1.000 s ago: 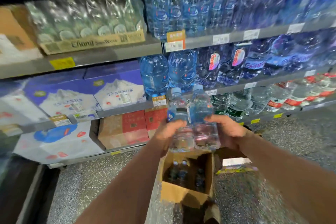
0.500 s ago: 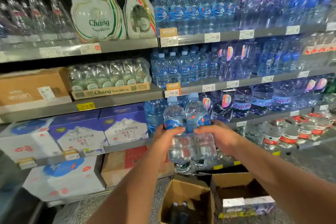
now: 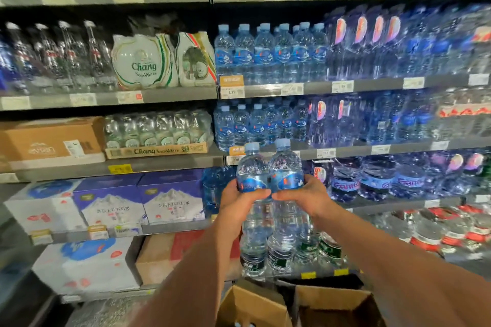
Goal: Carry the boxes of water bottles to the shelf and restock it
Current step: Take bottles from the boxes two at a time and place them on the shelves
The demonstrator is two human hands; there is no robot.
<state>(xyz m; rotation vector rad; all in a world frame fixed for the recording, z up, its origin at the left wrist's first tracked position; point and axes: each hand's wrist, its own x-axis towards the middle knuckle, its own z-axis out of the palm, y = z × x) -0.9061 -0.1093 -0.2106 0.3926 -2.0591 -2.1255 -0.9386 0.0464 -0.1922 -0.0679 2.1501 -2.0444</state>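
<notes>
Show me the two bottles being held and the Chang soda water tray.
left-hand bottle point(image 3: 251, 183): head view, on its blue label above the thumb.
right-hand bottle point(image 3: 288, 182): head view, on its blue label above the thumb.
Chang tray point(image 3: 156, 151): head view, on its printed cardboard front.

The left hand point(image 3: 239, 203) and right hand point(image 3: 305, 198) hold two upright bottles point(image 3: 285, 167) — touching — before the shelf point(image 3: 350, 152).

You hold two clear water bottles point(image 3: 252, 167), blue-capped and blue-labelled, upright and touching side by side, in front of the shelf point(image 3: 356, 152) stocked with matching bottles, with two open cardboard boxes point(image 3: 252, 306) below them.
</notes>
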